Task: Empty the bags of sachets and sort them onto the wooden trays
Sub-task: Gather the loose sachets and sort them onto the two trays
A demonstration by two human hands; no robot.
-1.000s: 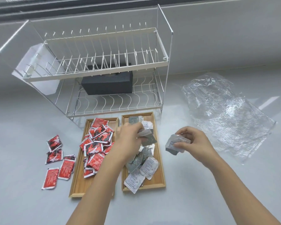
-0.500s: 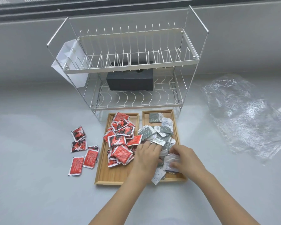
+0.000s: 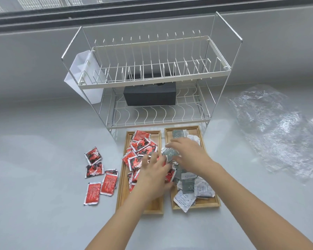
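Grey counter (image 3: 43, 204): trays (image 3: 122, 195), rack (image 3: 152, 121), bag (image 3: 278, 134), sachets (image 3: 98, 177).

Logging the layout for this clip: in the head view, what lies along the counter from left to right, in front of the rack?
Loose red sachets → left wooden tray holding red sachets → right wooden tray holding grey and white sachets → empty clear plastic bag.

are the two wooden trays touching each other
Apart. The head view shows a strip of grey counter between the left wooden tray and the right wooden tray.
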